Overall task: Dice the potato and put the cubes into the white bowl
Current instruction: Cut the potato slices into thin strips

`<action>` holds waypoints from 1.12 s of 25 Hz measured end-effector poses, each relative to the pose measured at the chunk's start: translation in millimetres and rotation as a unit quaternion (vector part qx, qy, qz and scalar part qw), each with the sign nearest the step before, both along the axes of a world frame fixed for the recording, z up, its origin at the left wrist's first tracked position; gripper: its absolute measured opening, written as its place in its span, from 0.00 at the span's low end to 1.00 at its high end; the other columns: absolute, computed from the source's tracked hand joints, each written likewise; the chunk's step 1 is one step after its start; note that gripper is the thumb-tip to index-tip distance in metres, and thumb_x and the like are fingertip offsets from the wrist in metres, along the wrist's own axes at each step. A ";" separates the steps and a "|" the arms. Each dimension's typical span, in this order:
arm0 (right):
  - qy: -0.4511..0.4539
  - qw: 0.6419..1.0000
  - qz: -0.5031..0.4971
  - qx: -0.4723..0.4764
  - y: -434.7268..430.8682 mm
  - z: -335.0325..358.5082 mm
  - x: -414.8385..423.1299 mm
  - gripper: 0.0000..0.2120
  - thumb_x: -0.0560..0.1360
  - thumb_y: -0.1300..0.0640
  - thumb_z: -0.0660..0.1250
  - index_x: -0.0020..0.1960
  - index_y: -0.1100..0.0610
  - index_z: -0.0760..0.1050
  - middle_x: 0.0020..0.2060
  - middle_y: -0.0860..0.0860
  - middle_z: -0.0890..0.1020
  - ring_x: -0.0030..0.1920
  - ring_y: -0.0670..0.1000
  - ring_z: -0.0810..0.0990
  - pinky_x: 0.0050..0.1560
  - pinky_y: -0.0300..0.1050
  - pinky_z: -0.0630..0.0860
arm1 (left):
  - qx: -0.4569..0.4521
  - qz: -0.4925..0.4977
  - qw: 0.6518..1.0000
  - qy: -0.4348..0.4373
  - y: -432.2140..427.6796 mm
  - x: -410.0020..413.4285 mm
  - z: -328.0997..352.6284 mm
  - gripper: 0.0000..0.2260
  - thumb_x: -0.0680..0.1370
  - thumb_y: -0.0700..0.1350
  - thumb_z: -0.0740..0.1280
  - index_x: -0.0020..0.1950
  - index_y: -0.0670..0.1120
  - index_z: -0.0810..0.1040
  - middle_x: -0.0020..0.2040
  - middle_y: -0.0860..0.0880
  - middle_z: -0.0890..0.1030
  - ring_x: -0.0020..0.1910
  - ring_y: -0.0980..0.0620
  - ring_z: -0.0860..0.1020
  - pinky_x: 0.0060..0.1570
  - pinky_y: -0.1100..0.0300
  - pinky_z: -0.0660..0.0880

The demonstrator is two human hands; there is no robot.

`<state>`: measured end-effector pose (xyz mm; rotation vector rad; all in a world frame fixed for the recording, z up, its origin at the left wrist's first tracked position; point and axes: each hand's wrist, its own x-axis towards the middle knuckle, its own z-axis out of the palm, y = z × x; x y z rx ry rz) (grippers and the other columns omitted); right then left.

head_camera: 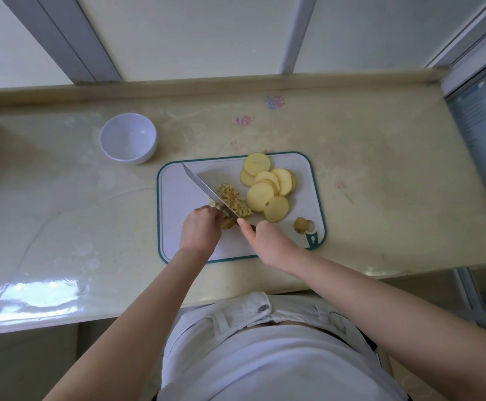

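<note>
Right hand (268, 241) grips a knife (204, 188), fingers wrapped round its handle. Left hand (200, 230) pins a potato piece (228, 223) under curled fingers.

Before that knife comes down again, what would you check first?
1. Grip of the right hand on the knife: ok, fingers curled round it.
2. Fingertips of the left hand clear of the blade: cannot tell, they are hidden right beside it.
3. The potato piece held steady: ok, the left hand holds it.
4. The cutting board flat on the counter: ok.
5. The potato slices out of the blade's path: ok, piled at the board's right side.
6. The white bowl ready: ok, empty and upright.
</note>
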<state>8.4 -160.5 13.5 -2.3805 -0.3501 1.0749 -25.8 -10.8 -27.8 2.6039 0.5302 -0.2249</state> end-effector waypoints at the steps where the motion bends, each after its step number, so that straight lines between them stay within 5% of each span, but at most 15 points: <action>1: -0.010 1.000 -0.004 -0.001 -0.7 -2.1 -1.2 0.28 0.81 0.40 0.49 0.30 0.58 0.62 0.27 0.54 0.69 0.29 0.54 0.68 0.37 0.46 0.67 | 0.001 -0.003 1.000 0.000 -0.4 -0.2 -0.7 0.10 0.78 0.39 0.61 0.46 0.39 0.82 0.44 0.42 0.80 0.41 0.42 0.76 0.37 0.56 0.68; 12: -0.013 1.000 -0.011 -0.002 -2.0 -5.1 5.1 0.30 0.82 0.41 0.49 0.28 0.59 0.61 0.24 0.54 0.67 0.26 0.52 0.66 0.30 0.45 0.62 | 0.018 -0.022 0.999 -0.026 -4.6 -5.5 3.1 0.10 0.79 0.40 0.61 0.48 0.40 0.82 0.44 0.42 0.79 0.40 0.42 0.76 0.36 0.57 0.66; 21: 0.008 0.998 -0.052 0.022 -1.8 -4.8 8.4 0.30 0.81 0.39 0.48 0.30 0.60 0.65 0.27 0.54 0.70 0.30 0.53 0.69 0.34 0.46 0.65 | -0.014 0.007 0.997 -0.079 -9.1 -13.5 1.6 0.08 0.77 0.37 0.64 0.43 0.37 0.82 0.41 0.40 0.80 0.37 0.40 0.76 0.36 0.52 0.72; 28: -0.029 0.997 -0.050 0.041 5.6 -5.8 7.2 0.31 0.81 0.38 0.49 0.29 0.59 0.66 0.27 0.54 0.72 0.32 0.55 0.72 0.37 0.48 0.69 | -0.053 0.013 0.996 -0.076 -5.8 -17.4 -1.6 0.07 0.77 0.38 0.64 0.48 0.39 0.81 0.47 0.43 0.80 0.42 0.40 0.77 0.40 0.51 0.76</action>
